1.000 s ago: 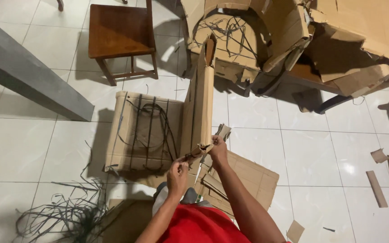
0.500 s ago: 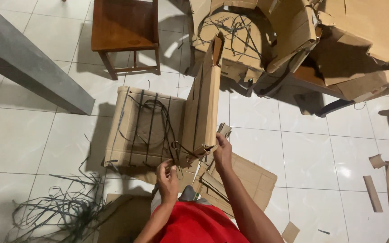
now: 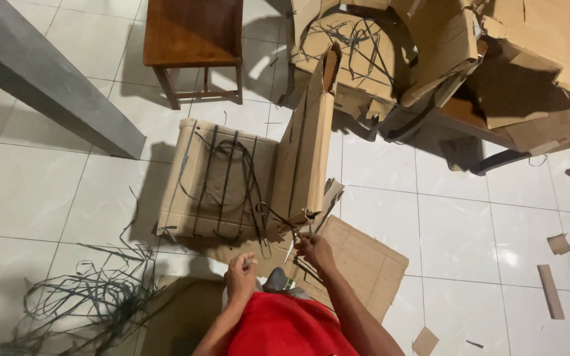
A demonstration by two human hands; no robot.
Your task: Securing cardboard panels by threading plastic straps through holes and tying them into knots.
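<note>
On the white tiled floor [image 3: 443,231], just ahead of both hands, lies a flattened brown cardboard pack bound w/ dark plastic straps [image 3: 222,181]; one panel lies flat, a second tall panel [image 3: 308,148] stands upright on its edge, long axis running away from the person, top end pointing toward the far cardboard heap [image 3: 496,59]. Right hand [image 3: 315,250] reaches fwd, forearm stretched out, fingers closed on a thin light-coloured tool or strap end at the near lower corner of the upright panel; too small to tell which. Left hand [image 3: 241,273] is held nearer the body, curled into a loose fist, thumb up; can't tell if it grips anything. Under the right forearm lies a flat brown cardboard sheet [image 3: 364,264]. Left of the left hand, a tangle of cut dark straps [image 3: 80,303] on the floor. Beyond the pack: a brown wooden chair [image 3: 192,39] & a grey slanted beam [image 3: 41,79]. Small cardboard scraps [image 3: 549,290] lie well to the right.
</note>
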